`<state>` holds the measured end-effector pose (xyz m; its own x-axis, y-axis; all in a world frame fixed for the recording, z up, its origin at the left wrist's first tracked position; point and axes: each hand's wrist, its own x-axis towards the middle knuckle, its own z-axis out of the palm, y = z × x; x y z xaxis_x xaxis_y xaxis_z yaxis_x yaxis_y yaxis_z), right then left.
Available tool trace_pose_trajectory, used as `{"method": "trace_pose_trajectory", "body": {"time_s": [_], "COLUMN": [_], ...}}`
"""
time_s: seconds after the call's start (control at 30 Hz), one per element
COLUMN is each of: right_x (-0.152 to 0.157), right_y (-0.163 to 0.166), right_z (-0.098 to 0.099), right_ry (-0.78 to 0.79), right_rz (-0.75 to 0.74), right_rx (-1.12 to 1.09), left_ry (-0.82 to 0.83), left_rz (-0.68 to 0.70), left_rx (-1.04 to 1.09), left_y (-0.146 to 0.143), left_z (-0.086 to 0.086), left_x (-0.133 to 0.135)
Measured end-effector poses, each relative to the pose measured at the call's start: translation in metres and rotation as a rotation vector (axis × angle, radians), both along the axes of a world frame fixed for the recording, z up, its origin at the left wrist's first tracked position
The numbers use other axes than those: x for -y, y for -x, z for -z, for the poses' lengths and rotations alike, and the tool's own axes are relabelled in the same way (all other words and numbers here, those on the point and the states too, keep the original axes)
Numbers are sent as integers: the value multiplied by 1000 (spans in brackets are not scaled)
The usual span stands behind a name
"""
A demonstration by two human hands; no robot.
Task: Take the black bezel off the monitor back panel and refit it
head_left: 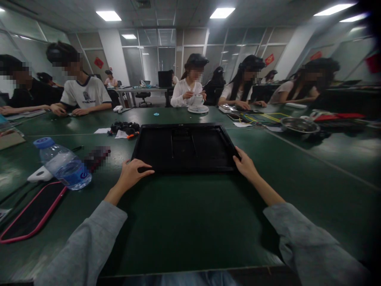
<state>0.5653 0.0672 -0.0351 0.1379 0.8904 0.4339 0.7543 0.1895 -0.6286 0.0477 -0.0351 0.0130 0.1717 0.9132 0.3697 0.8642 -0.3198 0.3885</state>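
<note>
A flat black monitor casing (205, 147) with a raised rim lies on the green table. Some upright parts or reflections show at its middle, too dark to make out. My left hand (133, 173) is at its near left corner, index finger over the rim and thumb at the front side. At the near right corner, my right hand (245, 163) grips the side, thumb on top and the other fingers mostly hidden.
A tilted water bottle (62, 165), a pink-edged phone (35, 212) and a white device (40, 174) lie to the left. Dark tangled items (125, 128) sit behind the casing's left corner. A metal bowl (300, 125) stands back right. Several people sit across the table, one with a white fan (198, 109).
</note>
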Motion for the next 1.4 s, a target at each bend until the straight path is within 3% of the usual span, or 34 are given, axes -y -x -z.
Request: {"method": "trace_pose_trajectory", "body": {"time_s": [0.07,0.17,0.27,0.37,0.5,0.73,1.4], "right_x": [-1,-3,-6,-6,-4,-7,-13], "right_y": [-1,-2,-3,-2,-2,-12,-14], "right_z": [1,2,3,1,-2,-1,8], "right_ry": [-11,-40,-31,-37,-63,-86,-31], "right_rz": [0,-7,10,13,31,36,25], "right_rx": [26,58,59,65,93,73,38], "left_ry": [-87,-214,-81,75,10,-53,110], "left_rz": [-79,-357,-539,-536,-534,-539,-533], "left_rx": [2,43,90,65,-44,-52,-20], "left_y": [0,9,21,25,18,8,9], "left_z": [-2,0,5,8,6,-1,6], "left_x": [-1,-8,-17,-22,-18,-5,-8]}}
